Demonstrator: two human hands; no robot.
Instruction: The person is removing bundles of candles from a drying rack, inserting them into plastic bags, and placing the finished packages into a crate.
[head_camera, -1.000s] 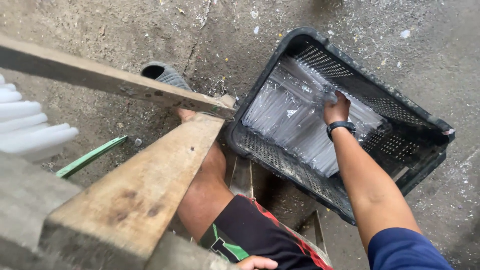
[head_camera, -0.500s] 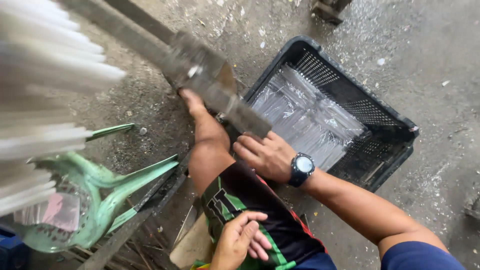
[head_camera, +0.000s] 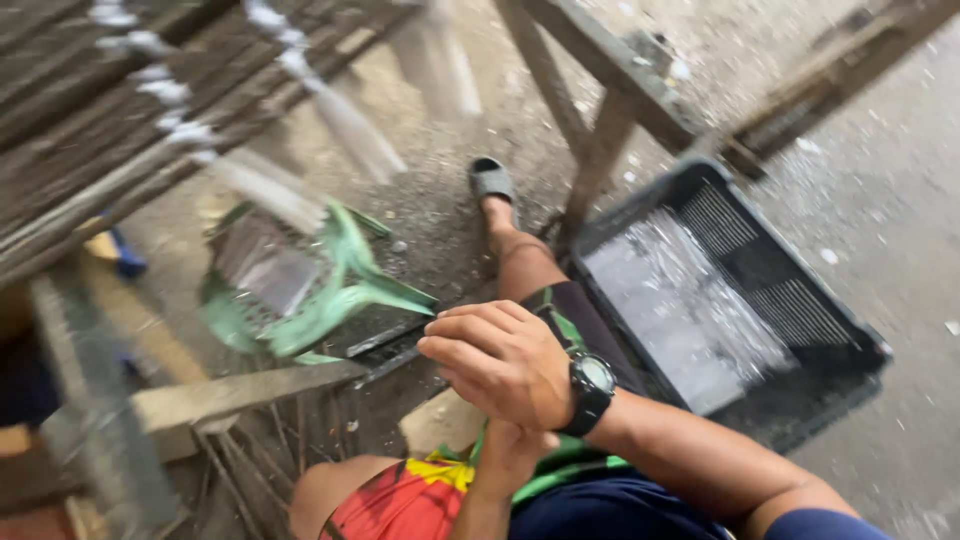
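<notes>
the right hand (head_camera: 500, 362), with a black watch (head_camera: 592, 385) on the wrist, hangs over the person's lap with its fingers curled loosely inward and nothing visible between them. the left hand (head_camera: 512, 450) sits just beneath it, mostly hidden under the right wrist, so i cannot tell whether it is closed or holding anything. the black crate (head_camera: 800, 310) lies on the floor to the right of both hands, beyond the thigh, with a heap of clear plastic pieces (head_camera: 680, 310) in its bottom. its long axis runs diagonally from upper left to lower right. the right hand is the nearer one to it. on the opposite side, to the left, a green plastic chair (head_camera: 310, 285) lies tipped, apart from both hands. a sandal (head_camera: 492, 180) sits on the foot ahead.
</notes>
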